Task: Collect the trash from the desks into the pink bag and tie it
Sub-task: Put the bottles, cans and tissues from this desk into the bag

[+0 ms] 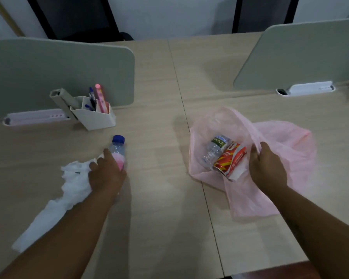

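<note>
Two hands at work on the bench [153, 198].
My left hand [106, 174] closes around the blue-capped bottle [118, 147] beside crumpled tissue [73, 178]; my right hand [267, 166] pinches the pink bag [280, 137] open, right of it.

A bottle [118, 147] lay left of the bag [280, 158], tissue [73, 182] further left, a pen holder [95, 115] behind; another bottle [215, 150] and a can [230, 160] lay inside the bag.

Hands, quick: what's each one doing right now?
Left hand: closed around the clear plastic bottle with the blue cap.
Right hand: closed, pinching the rim of the thin pink plastic bag to hold it open.
</note>
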A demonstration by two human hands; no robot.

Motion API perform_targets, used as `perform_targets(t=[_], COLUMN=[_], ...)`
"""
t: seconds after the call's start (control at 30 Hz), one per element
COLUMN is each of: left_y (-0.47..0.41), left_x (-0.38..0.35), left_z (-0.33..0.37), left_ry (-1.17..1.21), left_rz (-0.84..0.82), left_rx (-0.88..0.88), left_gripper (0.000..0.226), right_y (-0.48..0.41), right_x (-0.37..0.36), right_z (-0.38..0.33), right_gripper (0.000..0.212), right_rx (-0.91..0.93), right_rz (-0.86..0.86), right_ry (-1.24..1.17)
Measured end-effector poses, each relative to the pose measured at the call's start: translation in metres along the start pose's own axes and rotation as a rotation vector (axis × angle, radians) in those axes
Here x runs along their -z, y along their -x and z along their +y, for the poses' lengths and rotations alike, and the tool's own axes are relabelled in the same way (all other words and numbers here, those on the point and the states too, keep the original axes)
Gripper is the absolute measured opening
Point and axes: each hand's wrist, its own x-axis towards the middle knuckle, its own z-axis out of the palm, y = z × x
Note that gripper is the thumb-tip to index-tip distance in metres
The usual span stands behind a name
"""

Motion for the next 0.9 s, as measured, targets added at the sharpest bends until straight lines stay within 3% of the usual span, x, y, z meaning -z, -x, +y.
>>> perform_targets(t=[0.13, 0.27, 0.4, 0.53, 0.67, 0.8, 0.87, 0.9], left_y=[0.003, 0.033, 0.076, 0.096, 0.101, 0.113, 0.119, 0.12], left_x=[-0.002, 0.003, 0.001, -0.012, -0.027, -0.026, -0.018, -0.015], left_z=[0.024, 0.105, 0.158, 0.219, 0.288, 0.313, 0.307, 0.299], left_ry=[0.114, 0.362, 0.451, 0.349, 0.189, 0.007, 0.116, 0.238], left_rz=[0.036, -0.195, -0.354, -0.278, -0.227, -0.139, -0.067, 0.045], left_rx=[-0.21, -0.597, -1.01, -1.323, -1.41, -1.492, -1.571, -1.642], left_gripper=[0.065, 0.063, 0.073, 0.076, 0.077, 0.07, 0.057, 0.045], right_y=[-0.001, -0.008, -0.014, -0.011, -0.004, -0.002, -0.002, -0.002], right_x=[0.012, 0.039, 0.068, 0.082, 0.087, 0.091, 0.092, 0.093], right_z=[0.006, 0.011, 0.021, 0.03, 0.032, 0.031, 0.031, 0.032], right_gripper=[0.036, 0.043, 0.031, 0.027, 0.025, 0.021, 0.02, 0.018], right_rx=[-0.044, -0.112, -0.132, -0.148, -0.107, -0.121, -0.13, -0.143], right_rz=[0.028, 0.096, 0.143, 0.124, 0.138, 0.129, 0.142, 0.157], right_ry=[0.01, -0.043, -0.047, -0.074, -0.081, -0.104, -0.106, -0.114])
